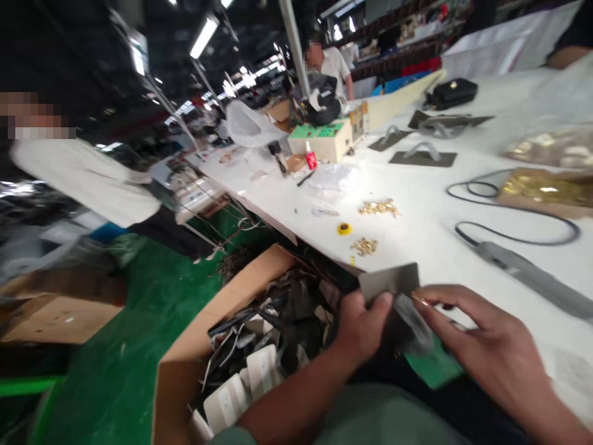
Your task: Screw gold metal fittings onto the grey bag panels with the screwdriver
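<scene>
My left hand (364,324) is closed on a dark grey flat piece (393,279), its thumb pressed against the lower edge. A grey strap-like loop (414,324) hangs from that piece, between my two hands. Just to the right, my right hand (486,334) pinches a small gold-coloured metal part (420,299) between thumb and fingers, close to the loop. Beyond my hands, two heaps of small gold parts, one nearer (365,246) and one farther (380,207), lie on the white table (417,235) beside a small yellow round item (344,228).
A cardboard box (185,346) of dark and pale pieces stands at my left. A grey handheld tool (532,275) with a cable lies right. More grey pieces with loops (424,156), a red-labelled bottle (310,157) and a cream machine (322,143) sit farther back. Two people stand beyond.
</scene>
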Available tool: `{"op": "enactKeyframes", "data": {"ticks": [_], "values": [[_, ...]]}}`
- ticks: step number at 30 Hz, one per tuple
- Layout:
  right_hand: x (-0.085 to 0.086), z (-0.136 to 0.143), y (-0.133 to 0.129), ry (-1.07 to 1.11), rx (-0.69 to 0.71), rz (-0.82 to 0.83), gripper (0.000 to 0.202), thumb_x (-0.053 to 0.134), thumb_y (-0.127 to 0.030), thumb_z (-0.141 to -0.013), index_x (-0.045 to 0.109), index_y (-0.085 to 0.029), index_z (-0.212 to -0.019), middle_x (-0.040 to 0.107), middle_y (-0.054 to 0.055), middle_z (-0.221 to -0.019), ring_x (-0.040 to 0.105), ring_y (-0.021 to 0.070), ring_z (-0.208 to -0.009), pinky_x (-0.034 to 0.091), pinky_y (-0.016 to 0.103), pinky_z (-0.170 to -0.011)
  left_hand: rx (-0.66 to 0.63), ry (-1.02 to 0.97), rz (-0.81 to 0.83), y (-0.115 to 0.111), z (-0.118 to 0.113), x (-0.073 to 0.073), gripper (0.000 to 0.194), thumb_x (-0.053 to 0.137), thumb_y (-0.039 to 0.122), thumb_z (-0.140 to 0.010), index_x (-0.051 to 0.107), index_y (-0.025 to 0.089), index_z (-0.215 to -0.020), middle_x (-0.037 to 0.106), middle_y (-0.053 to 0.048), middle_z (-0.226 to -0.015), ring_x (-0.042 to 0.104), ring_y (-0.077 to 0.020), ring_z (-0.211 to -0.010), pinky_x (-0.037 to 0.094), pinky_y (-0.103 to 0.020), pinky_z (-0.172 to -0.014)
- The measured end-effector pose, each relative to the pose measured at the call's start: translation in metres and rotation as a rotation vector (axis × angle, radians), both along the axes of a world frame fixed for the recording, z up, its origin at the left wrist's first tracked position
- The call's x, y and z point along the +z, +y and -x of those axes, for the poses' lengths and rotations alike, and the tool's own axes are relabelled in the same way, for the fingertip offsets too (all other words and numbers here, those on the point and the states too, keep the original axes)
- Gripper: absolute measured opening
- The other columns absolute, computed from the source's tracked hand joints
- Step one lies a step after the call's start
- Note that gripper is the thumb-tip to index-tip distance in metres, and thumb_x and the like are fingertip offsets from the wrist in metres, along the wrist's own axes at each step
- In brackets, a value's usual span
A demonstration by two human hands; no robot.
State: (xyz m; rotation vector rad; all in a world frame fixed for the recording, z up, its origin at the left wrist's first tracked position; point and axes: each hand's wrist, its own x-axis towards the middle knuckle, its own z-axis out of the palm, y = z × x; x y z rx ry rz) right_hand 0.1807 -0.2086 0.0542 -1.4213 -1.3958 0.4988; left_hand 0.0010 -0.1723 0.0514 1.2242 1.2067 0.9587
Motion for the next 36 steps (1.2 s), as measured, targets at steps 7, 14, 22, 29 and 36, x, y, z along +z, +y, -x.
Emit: {"op": "enactKeyframes", "data": {"ticks": [7, 14, 22, 29, 36], "values": [[0.005, 0.005, 0.002, 0.096, -0.060, 0.101, 0.022, 0.072, -0.045, -0.090, 0.078, -0.024, -0.088, 0.078, 0.005, -0.088, 0.072, 0.0195, -0.074, 0.060, 0.031, -0.068, -0.052, 0.104, -0.047, 0.010, -0.004, -0.001, 0.030, 0.066, 0.040, -0.092, 0.077, 0.012, -0.096, 0.078, -0.005, -0.089, 0.067, -0.0205, -0.082, 0.054, -0.028, -0.076], [-0.003, 0.005, 0.003, 0.073, -0.018, 0.032, 0.013, 0.071, -0.035, -0.092, 0.078, -0.023, -0.092, 0.079, 0.003, -0.090, 0.073, 0.0190, -0.080, 0.060, 0.032, -0.079, -0.125, 0.172, -0.184, 0.003, -0.013, 0.000, 0.031, 0.062, 0.039, -0.096, 0.077, 0.012, -0.098, 0.077, -0.004, -0.088, 0.066, -0.0188, -0.079, 0.052, -0.026, -0.075], [-0.015, 0.001, 0.004, -0.037, -0.011, -0.065, 0.009, 0.070, -0.029, -0.094, 0.078, -0.025, -0.096, 0.077, 0.005, -0.092, 0.071, 0.0194, -0.084, 0.058, 0.034, -0.077, -0.151, 0.216, -0.258, 0.000, -0.015, 0.001, 0.027, 0.061, 0.036, -0.098, 0.076, 0.014, -0.100, 0.078, -0.005, -0.092, 0.068, -0.0196, -0.083, 0.052, -0.027, -0.080], [-0.017, 0.001, 0.003, -0.091, -0.114, -0.083, 0.006, 0.070, -0.026, -0.095, 0.076, -0.025, -0.095, 0.078, 0.003, -0.091, 0.071, 0.0192, -0.084, 0.056, 0.036, -0.080, -0.206, 0.222, -0.306, -0.004, -0.022, -0.004, 0.026, 0.059, 0.033, -0.100, 0.076, 0.017, -0.112, 0.079, -0.007, -0.103, 0.071, -0.0208, -0.090, 0.053, -0.029, -0.086], [-0.019, 0.003, 0.003, -0.265, -0.158, -0.166, 0.007, 0.071, -0.024, -0.094, 0.077, -0.025, -0.098, 0.080, 0.003, -0.094, 0.074, 0.0199, -0.084, 0.052, 0.038, -0.080, -0.237, 0.168, -0.294, -0.005, -0.020, -0.006, 0.025, 0.059, 0.033, -0.100, 0.072, 0.019, -0.116, 0.077, -0.006, -0.108, 0.071, -0.0213, -0.097, 0.054, -0.031, -0.090]]}}
